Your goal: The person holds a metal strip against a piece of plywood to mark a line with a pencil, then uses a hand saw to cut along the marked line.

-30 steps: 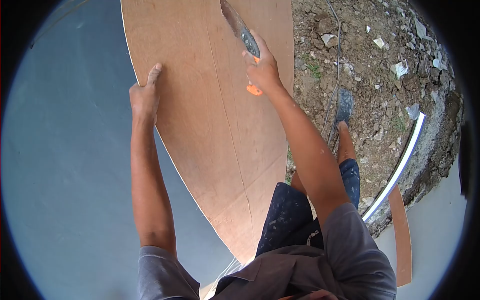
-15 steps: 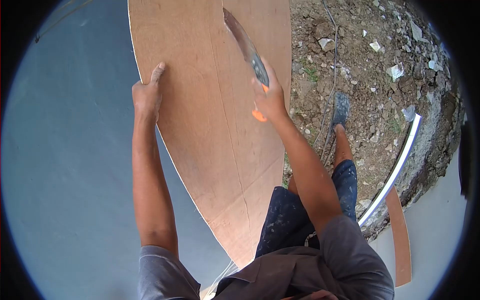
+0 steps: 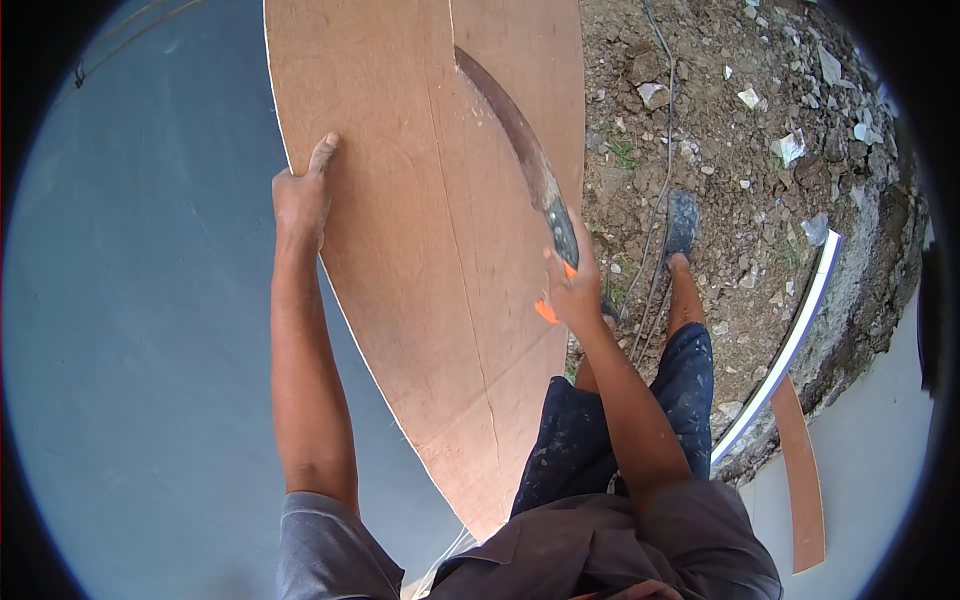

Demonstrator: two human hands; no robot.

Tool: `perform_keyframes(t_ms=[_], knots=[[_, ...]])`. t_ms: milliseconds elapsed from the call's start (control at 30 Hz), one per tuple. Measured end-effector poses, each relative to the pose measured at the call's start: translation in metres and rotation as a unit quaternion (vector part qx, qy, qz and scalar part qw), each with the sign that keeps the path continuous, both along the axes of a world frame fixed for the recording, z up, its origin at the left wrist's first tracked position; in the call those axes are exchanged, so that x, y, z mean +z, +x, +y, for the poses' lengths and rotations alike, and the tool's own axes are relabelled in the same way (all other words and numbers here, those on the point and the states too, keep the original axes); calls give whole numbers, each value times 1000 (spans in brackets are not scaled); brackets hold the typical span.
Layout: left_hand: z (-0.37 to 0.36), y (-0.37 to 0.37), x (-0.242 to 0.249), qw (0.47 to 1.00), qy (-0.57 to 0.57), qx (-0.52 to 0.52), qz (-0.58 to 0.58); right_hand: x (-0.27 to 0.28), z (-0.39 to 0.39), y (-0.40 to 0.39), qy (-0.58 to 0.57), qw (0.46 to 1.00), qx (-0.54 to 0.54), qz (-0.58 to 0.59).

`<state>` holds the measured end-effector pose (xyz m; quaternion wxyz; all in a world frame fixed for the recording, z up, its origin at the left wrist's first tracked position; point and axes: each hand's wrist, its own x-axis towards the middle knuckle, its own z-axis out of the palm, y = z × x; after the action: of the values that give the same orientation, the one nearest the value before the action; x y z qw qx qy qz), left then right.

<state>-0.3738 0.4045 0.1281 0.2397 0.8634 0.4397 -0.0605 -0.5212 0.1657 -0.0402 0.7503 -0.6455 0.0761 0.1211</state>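
A large plywood sheet stretches away from my body, with a thin line running along its length. My left hand grips its left edge, thumb on the top face. In my right hand is a hand saw with a curved-looking blade and a black and orange handle. The blade's far end sits at the near end of a narrow cut in the upper part of the sheet, to the right of the line. Pale sawdust specks lie beside the blade.
Rough soil with stones lies at the right, crossed by a cable. A white strip and a narrow plywood offcut are at lower right. A smooth grey surface spreads on the left. My shoed foot stands on the soil.
My right hand has pulled the saw back toward my body and to the right, showing more of the blade. The left hand keeps its hold on the sheet's edge.
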Motion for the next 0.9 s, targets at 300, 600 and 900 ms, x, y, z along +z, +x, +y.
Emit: perform_keyframes(t_ms=[300, 600, 900], knots=[[0, -5, 6, 1000, -15, 18, 20, 0, 61, 120, 85, 964, 77, 241], [11, -3, -2, 999, 30, -30, -17, 11, 28, 75, 44, 983, 66, 168], [-2, -1, 5, 1000, -1, 5, 2, 6, -23, -39, -9, 999, 25, 22]])
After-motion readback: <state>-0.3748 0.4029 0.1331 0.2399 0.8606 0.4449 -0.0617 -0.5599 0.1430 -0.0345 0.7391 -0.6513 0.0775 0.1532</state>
